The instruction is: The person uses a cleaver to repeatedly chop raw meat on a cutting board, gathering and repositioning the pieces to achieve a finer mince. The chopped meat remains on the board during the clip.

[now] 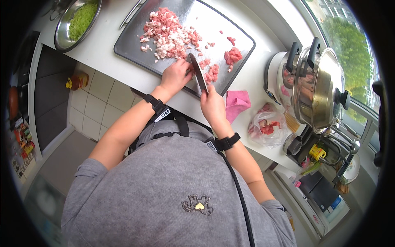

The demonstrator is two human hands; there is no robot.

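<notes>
My right hand [213, 106] grips a kitchen knife [199, 73], its blade pointing away from me over a metal cutting board [131, 46] with a dark rim. My left hand [176, 75] is at the board's near edge, fingers curled close to the left side of the blade. Whether those fingers pinch anything is hidden. Beyond them lies a large heap of diced pink and white raw meat [168, 34]. A smaller group of meat cubes [211, 74] sits just right of the blade. Farther right on the board is a redder lump of meat [233, 56].
A steel bowl [58, 40] holds shredded green vegetable [82, 21] at upper left. Right of the board are a pink cloth [237, 102], a plastic bag [262, 137] with raw meat, and a lidded steel steamer [321, 89]. An oil bottle [78, 81] stands below the counter.
</notes>
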